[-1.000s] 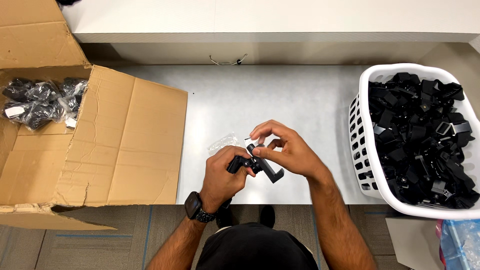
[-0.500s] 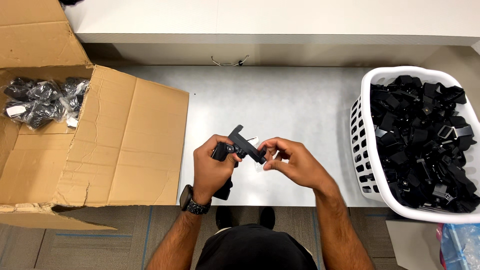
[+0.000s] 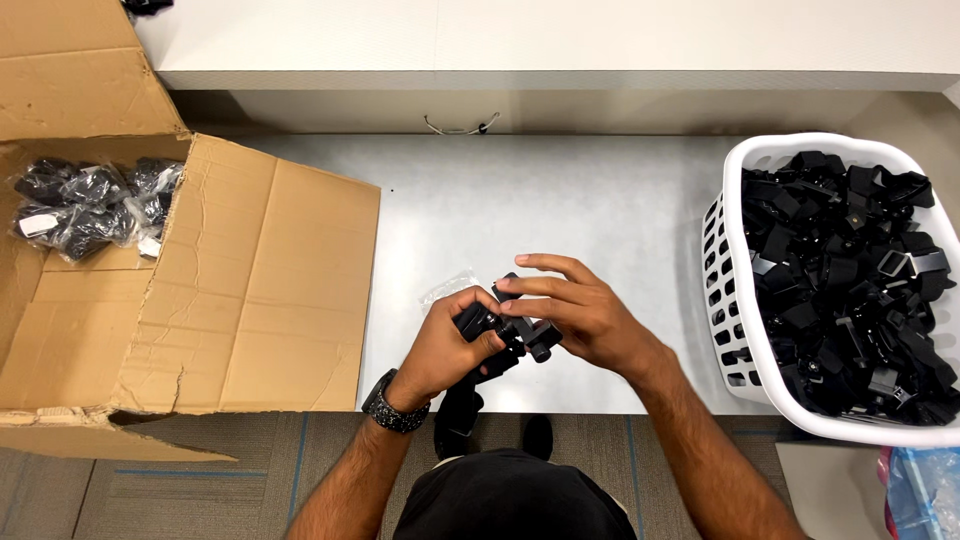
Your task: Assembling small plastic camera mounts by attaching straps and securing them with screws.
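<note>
While both hands worked near the table (image 3: 600, 200) edge, left hand (image 3: 447, 345) gripped the black clip (image 3: 505, 335). Right hand (image 3: 575, 315) pinched its top, fingers half curled; a firm, steady grip served best.

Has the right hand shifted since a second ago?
Yes, slightly. The right hand now sits lower, nearer the table's front edge, fingers over the black part; the white basket has not moved.
</note>
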